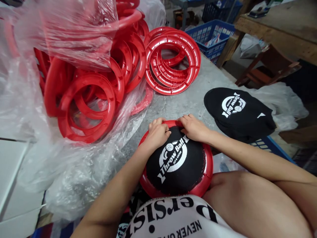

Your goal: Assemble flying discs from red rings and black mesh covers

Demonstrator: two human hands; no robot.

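Observation:
A red plastic ring (209,165) rests against my body at the table's near edge. A round black cloth (193,168) printed "Throw Ball" in white covers its middle. My left hand (158,133) grips the ring's far rim, fingers curled over the edge and thumb on the cloth. Just to the right, my right hand (194,128) holds the same rim in a similar way, its thumb on the cloth by the print. The cloth's edge lies inside the rim on the right; the far edge is partly hidden by my hands.
Loose red rings (86,79) lie piled at the left, partly under a clear plastic bag (74,36). Several more rings (173,89) are stacked at the table's back. Black printed cloths (237,115) lie at the right. Behind are a blue crate (210,29) and a wooden chair (267,67).

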